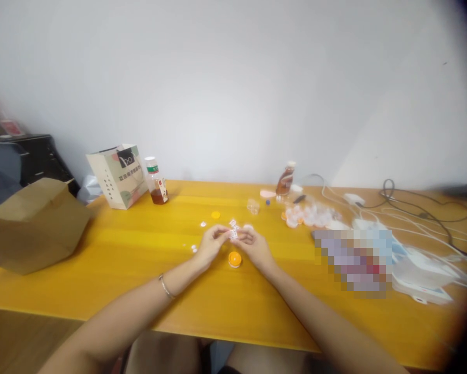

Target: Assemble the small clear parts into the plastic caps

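Between my two hands is a small white figure-shaped piece with dark and reddish marks (234,230), too small to name. My left hand (213,244) pinches its left side. Fingers of my right hand (255,248) close on its right side. Just below the hands, a small round orange container (235,259) sits on the table. To the left lie a small white piece (202,224) and some tiny white bits (194,249). A yellow disc (215,214) lies beyond them. Behind my right fingers a whitish round thing (248,227) is partly hidden.
On the yellow table (112,280) stand a paper gift bag (120,179), a jar of dark liquid (155,182) and a brown bottle (285,179). A brown paper bag (34,223) is at left. Clear plastic pieces (311,214), a blurred-out item (350,262) and cables (420,213) lie right.
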